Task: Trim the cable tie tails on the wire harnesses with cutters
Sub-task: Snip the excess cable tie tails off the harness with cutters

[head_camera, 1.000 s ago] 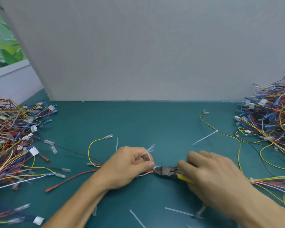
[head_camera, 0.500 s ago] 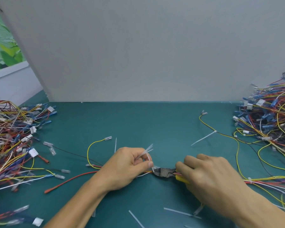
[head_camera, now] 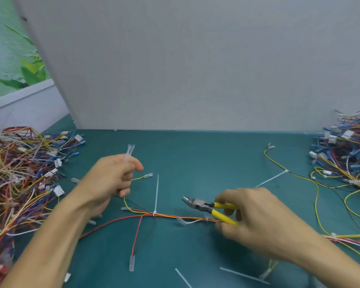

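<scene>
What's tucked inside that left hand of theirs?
Thin white cable tie tails poke up out of the left hand, pinched near its fingertips. Their lower ends are covered by the curled fingers, so how many it holds cannot be told.

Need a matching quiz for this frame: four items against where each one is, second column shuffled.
1. cutters
2. clipped tails
3. untrimmed tie tail
4. loose offcut

a. lying free on the mat, near edge
b. held in the right hand
c. attached to the centre harness, pointing away
d. pinched in the left hand

Pairs: 1-b, 2-d, 3-c, 4-a.
</scene>
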Demonstrator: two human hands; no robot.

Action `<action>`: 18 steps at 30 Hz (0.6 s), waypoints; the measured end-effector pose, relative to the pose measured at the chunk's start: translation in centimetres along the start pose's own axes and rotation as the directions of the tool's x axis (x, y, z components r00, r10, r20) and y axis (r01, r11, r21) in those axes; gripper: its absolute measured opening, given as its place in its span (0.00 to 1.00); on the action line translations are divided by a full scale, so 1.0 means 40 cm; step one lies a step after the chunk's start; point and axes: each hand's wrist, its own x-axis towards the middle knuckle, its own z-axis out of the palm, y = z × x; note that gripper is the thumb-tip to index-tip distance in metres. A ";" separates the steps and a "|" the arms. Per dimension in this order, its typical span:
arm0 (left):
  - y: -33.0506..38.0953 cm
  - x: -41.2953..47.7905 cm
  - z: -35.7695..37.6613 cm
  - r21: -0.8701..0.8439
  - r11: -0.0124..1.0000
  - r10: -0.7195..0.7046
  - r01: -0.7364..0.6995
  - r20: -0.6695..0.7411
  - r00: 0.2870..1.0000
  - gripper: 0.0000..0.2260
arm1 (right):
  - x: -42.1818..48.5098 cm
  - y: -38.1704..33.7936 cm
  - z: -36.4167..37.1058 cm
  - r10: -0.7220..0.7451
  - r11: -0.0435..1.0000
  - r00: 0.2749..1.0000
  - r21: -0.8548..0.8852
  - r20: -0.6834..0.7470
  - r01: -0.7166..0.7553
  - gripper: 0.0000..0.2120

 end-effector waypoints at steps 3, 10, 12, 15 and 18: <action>-0.026 -0.006 0.015 0.265 0.964 -0.041 0.010 0.109 0.993 0.06 | 0.044 -0.027 0.006 -0.003 1.000 0.998 -0.016 0.068 0.004 0.14; -0.055 -0.002 0.047 0.531 0.842 -0.033 -0.098 0.231 0.972 0.05 | 0.131 -0.068 0.006 0.005 0.997 0.976 -0.070 0.218 0.010 0.12; -0.057 -0.001 0.045 0.519 0.850 -0.048 -0.083 0.234 0.971 0.06 | 0.144 -0.073 0.009 0.005 0.997 0.971 -0.074 0.240 0.013 0.16; -0.061 -0.002 0.040 0.452 0.892 -0.094 -0.027 0.244 0.965 0.07 | 0.154 -0.077 0.015 0.005 0.996 0.966 -0.083 0.260 0.017 0.18; -0.063 -0.002 0.034 0.396 0.918 -0.119 0.006 0.260 0.958 0.06 | 0.158 -0.082 0.019 0.012 0.996 0.961 -0.085 0.275 0.012 0.17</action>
